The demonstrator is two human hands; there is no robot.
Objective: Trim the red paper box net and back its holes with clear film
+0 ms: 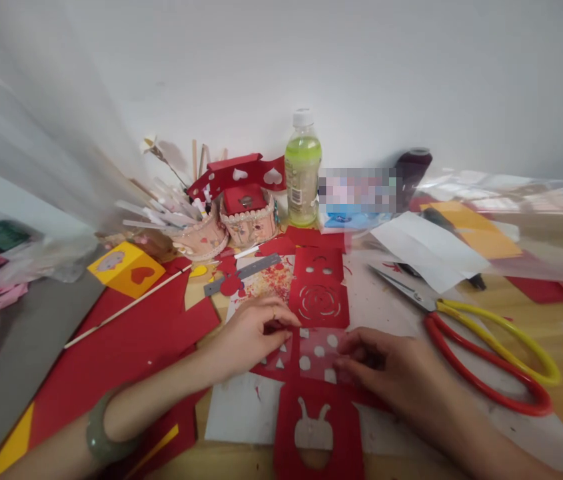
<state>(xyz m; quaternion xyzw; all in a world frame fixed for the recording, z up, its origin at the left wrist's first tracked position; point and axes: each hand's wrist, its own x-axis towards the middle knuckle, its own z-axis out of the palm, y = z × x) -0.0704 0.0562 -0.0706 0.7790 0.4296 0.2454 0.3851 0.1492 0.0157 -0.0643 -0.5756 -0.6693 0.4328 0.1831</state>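
A red paper cut-out [322, 301] in a cross-like layout lies before me, with a rose pattern, dot and triangle holes, and an apple-like or snail-like opening in its lower panel [346, 427]. Over the dotted middle panel lies a small piece of clear film [311, 347], hazy over the red. My left hand [261, 333] pinches at the film's upper left corner, fingers curled together. At the right edge of the film, my right hand [386, 360] has thumb and fingers closed on it. The exact grip of the fingertips is partly hidden.
Large scissors [486, 347] with red and yellow handles lie at right. A grey metal ruler [256, 268], a yellow paper box [126, 269] and a wooden stick [131, 307] lie left. A drink bottle [303, 173] and pen holders [248, 217] stand behind.
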